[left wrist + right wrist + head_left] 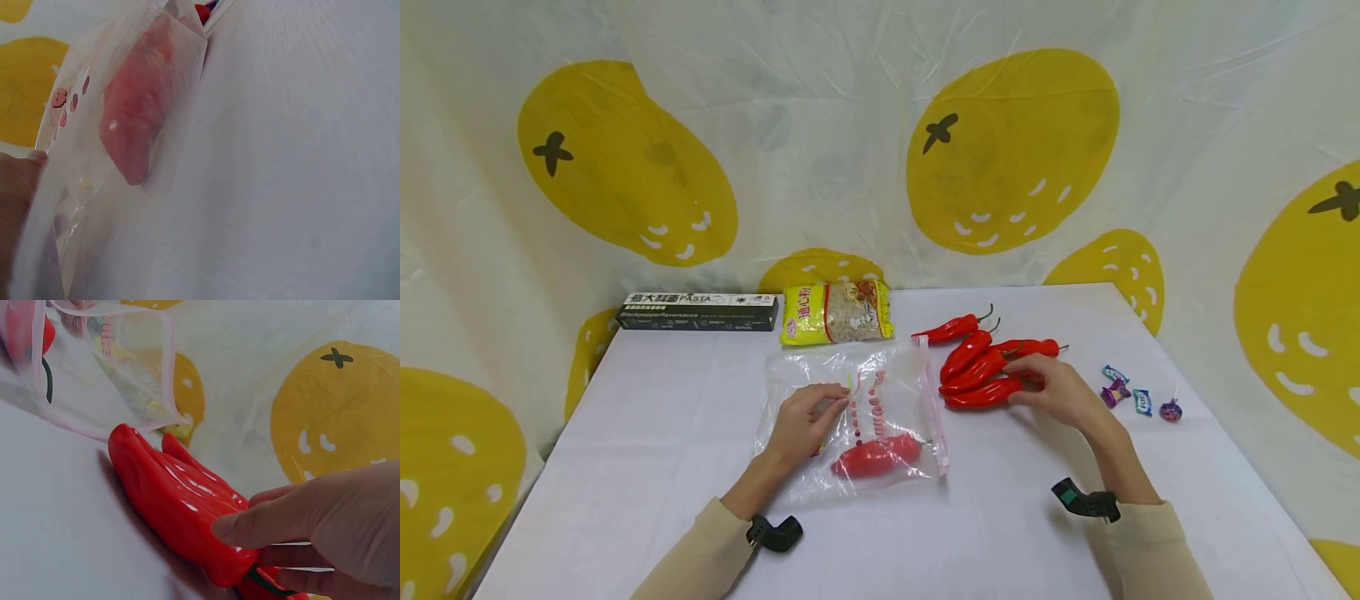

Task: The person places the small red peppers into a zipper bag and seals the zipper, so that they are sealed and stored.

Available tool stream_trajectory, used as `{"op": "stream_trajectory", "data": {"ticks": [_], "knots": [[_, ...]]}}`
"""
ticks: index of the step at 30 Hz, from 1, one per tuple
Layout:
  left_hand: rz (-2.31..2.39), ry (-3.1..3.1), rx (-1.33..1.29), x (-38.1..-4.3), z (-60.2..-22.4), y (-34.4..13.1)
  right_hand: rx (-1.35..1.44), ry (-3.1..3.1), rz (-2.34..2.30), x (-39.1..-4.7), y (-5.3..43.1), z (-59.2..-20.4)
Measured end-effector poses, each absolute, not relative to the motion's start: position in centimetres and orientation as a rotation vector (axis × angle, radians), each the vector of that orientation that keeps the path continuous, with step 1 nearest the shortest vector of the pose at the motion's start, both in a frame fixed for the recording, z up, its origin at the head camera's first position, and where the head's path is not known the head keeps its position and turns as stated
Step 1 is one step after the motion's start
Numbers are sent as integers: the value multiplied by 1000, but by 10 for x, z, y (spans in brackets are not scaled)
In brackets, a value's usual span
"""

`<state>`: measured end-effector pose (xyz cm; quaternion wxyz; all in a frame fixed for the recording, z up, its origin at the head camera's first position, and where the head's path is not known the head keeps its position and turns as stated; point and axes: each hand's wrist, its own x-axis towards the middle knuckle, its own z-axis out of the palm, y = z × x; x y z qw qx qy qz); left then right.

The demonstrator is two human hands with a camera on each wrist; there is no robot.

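Observation:
A clear zip bag (pixel 797 483) with a pink-edged mouth and red printing lies mid-table, mouth to the right. Inside it is one red pepper (pixel 876 457), seen through the film in the left wrist view as well. My left hand (pixel 808 423) pinches the bag's upper film, which stands raised from the lower layer; its fingertips are partly hidden. To the right of the bag, several glossy red peppers (pixel 973 372) with green stems lie bunched together. My right hand (pixel 1051 390) holds the nearest pepper (pixel 169 506) by its stem end, thumb on its side.
Behind the bag lie a yellow bag of pasta (pixel 837 312) and a black-and-white pasta box (pixel 697 312). Wrapped candies (pixel 1116 392) and a lollipop (pixel 1170 410) are at the right. A fruit-patterned curtain (pixel 850 150) hangs behind the white table (pixel 647 433).

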<state>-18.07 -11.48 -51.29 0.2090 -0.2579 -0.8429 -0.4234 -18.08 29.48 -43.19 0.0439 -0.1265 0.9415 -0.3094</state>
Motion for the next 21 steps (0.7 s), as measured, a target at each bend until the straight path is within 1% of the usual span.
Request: {"op": "stream_trajectory", "data": {"ticks": [8, 21], "knots": [[-1176, -2347, -715, -180, -514, -115, -407, 2862, -812, -181, 292, -437], [-1211, -2405, -693, -180, -512, -116, -339, 2794, -740, -182, 291, -438]]}}
